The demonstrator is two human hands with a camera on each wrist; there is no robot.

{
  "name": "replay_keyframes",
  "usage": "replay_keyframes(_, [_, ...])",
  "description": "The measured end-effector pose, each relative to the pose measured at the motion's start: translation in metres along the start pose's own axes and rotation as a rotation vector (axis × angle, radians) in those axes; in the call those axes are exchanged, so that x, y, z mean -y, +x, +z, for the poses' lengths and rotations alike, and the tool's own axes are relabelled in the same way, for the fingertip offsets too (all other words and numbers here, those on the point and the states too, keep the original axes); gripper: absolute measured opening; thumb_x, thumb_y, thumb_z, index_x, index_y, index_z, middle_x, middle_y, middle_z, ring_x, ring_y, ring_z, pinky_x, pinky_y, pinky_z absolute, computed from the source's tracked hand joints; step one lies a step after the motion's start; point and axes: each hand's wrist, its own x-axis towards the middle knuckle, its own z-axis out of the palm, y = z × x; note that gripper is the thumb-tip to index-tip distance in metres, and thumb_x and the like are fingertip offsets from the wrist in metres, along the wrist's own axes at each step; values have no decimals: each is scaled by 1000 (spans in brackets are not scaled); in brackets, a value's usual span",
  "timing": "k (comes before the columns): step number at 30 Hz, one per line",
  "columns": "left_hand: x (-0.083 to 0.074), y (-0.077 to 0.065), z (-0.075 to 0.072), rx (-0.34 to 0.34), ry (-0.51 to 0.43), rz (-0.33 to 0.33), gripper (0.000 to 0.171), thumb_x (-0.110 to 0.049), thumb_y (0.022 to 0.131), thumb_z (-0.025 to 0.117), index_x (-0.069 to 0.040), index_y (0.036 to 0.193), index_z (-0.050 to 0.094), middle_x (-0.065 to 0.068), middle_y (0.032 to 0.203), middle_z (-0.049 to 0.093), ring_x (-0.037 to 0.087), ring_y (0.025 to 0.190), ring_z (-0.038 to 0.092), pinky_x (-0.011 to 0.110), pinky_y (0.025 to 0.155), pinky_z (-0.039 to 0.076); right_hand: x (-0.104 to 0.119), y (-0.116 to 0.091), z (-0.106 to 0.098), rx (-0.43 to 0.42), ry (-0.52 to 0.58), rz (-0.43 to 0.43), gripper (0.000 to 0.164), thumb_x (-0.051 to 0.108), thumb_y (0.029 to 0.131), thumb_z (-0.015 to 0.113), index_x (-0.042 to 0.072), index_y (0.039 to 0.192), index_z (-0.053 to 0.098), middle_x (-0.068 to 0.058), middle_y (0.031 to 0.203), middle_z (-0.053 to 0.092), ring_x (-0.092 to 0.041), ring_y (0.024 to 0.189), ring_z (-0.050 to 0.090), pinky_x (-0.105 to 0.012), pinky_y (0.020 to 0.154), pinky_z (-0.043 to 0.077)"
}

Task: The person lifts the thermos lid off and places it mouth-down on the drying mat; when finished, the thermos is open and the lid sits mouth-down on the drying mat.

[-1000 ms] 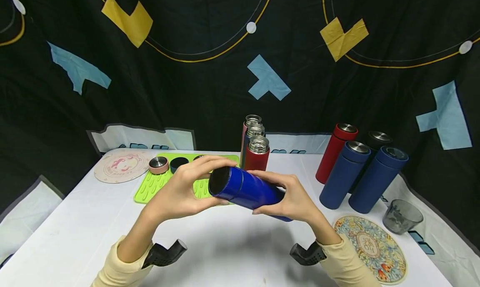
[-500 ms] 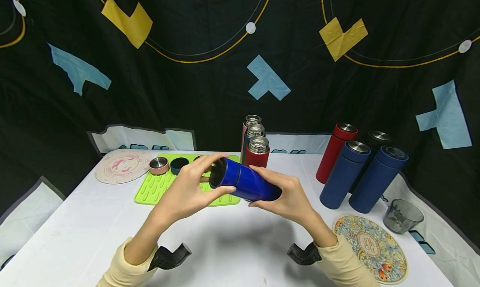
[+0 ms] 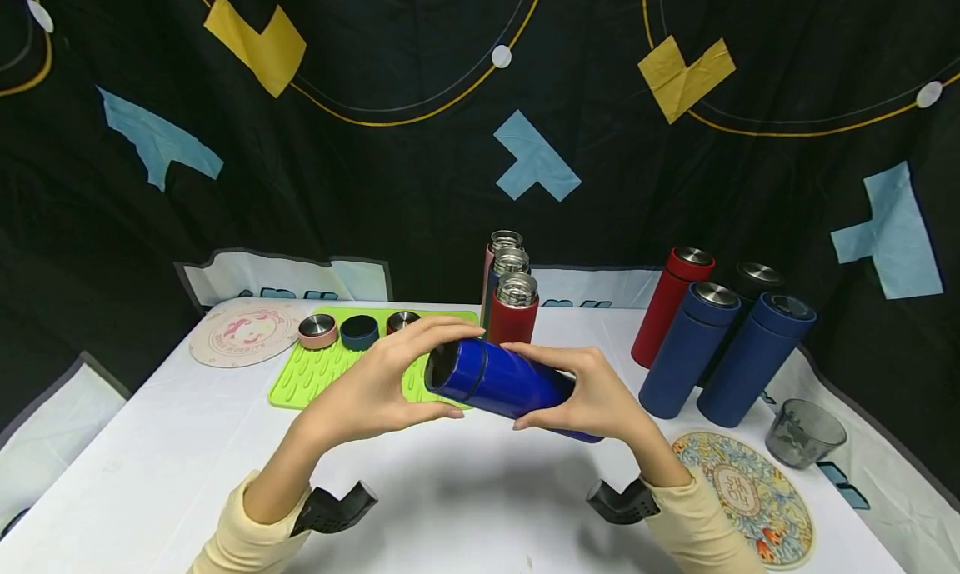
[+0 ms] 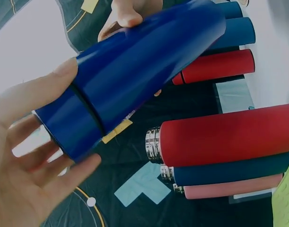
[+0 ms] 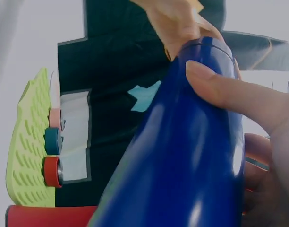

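Observation:
A glossy blue thermos (image 3: 525,385) is held nearly sideways above the table, its lid end to the left and raised, its base end lower at the right. My right hand (image 3: 588,391) grips its body, thumb on the near side and fingers over the far side. The left hand (image 3: 375,382) curls around the lid (image 3: 459,366), fingers over the top and thumb below. In the left wrist view the thumb lies at the lid (image 4: 69,120) near the dark seam. The right wrist view shows the right thumb (image 5: 206,82) along the thermos body (image 5: 187,142).
Behind the hands stand three lidless thermoses, a red one (image 3: 514,317) in front. Their pink, navy and red lids (image 3: 359,332) lie on a green mat (image 3: 300,378). Several lidded thermoses (image 3: 690,349), a glass (image 3: 806,432) and a patterned coaster (image 3: 738,486) occupy the right.
The left hand turned at the lid and its thumb shifted downward. The thermos moved slightly right, its base end tipping lower after being more level half a second ago.

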Motion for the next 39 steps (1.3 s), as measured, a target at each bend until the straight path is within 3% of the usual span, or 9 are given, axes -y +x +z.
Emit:
replay_keyframes(6, [2, 1, -1, -26, -20, 104, 63, -19, 72, 87, -22, 129, 60, -1, 136, 53, 20, 126, 47, 43, 94, 50, -2, -1, -3, 20, 33, 1, 78, 27, 65, 91, 16, 135, 58, -3, 123, 65, -23, 107, 64, -38, 85, 55])
replay_keyframes(10, [3, 0, -1, -56, -32, 109, 61, -20, 71, 87, -21, 126, 62, 1, 132, 56, 20, 123, 50, 41, 91, 52, 0, -1, -2, -4, 3, -26, 79, 30, 66, 90, 16, 136, 57, -3, 122, 65, -23, 105, 64, -38, 85, 55])
replay_keyframes(16, [3, 1, 0, -126, -62, 10, 62, -27, 72, 87, -20, 127, 61, -3, 128, 58, 17, 117, 54, 32, 78, 57, 5, 1, 3, -90, -117, -114, 79, 24, 64, 92, 10, 135, 57, -7, 124, 64, -28, 109, 63, -44, 87, 53])
replay_keyframes(20, [2, 1, 2, -164, -21, -76, 62, -35, 72, 85, -20, 127, 60, -3, 124, 60, 16, 108, 59, 26, 71, 57, 7, 2, 7, -139, -217, -155, 80, 21, 63, 92, 10, 134, 57, -8, 126, 63, -28, 113, 61, -46, 89, 52])
replay_keyframes(25, [4, 2, 2, -132, -1, -148, 65, -39, 74, 83, -18, 129, 57, -1, 124, 60, 17, 103, 60, 25, 72, 57, 6, 1, 8, -138, -271, -148, 80, 26, 64, 92, 12, 135, 57, -8, 126, 63, -28, 113, 61, -47, 90, 51])
replay_keyframes(28, [5, 1, 0, -71, -15, -111, 69, -36, 74, 84, -18, 133, 54, -1, 131, 56, 17, 113, 56, 29, 80, 56, 3, 0, 5, -94, -205, -113, 80, 28, 65, 91, 12, 135, 57, -7, 123, 64, -27, 109, 63, -45, 88, 53])
replay_keyframes(32, [6, -1, -3, -3, -4, -13, 72, -28, 73, 86, -24, 136, 54, -3, 139, 50, 20, 126, 47, 42, 93, 50, -3, -1, 0, -12, -67, -38, 78, 29, 66, 90, 12, 135, 57, -7, 120, 66, -26, 103, 65, -43, 84, 55])
replay_keyframes(35, [6, -1, -4, 11, 5, 35, 69, -23, 73, 86, -27, 135, 55, -3, 140, 49, 21, 129, 45, 48, 96, 47, -5, -1, -3, 24, -12, -5, 77, 28, 67, 89, 12, 135, 57, -7, 119, 66, -26, 103, 65, -42, 84, 55])
replay_keyframes(39, [7, 0, -4, -7, -9, 65, 66, -17, 73, 86, -24, 132, 58, -2, 137, 52, 20, 127, 46, 44, 95, 48, -4, -1, -3, 21, -11, -4, 77, 30, 68, 89, 13, 135, 57, -5, 120, 66, -24, 103, 65, -40, 84, 55])
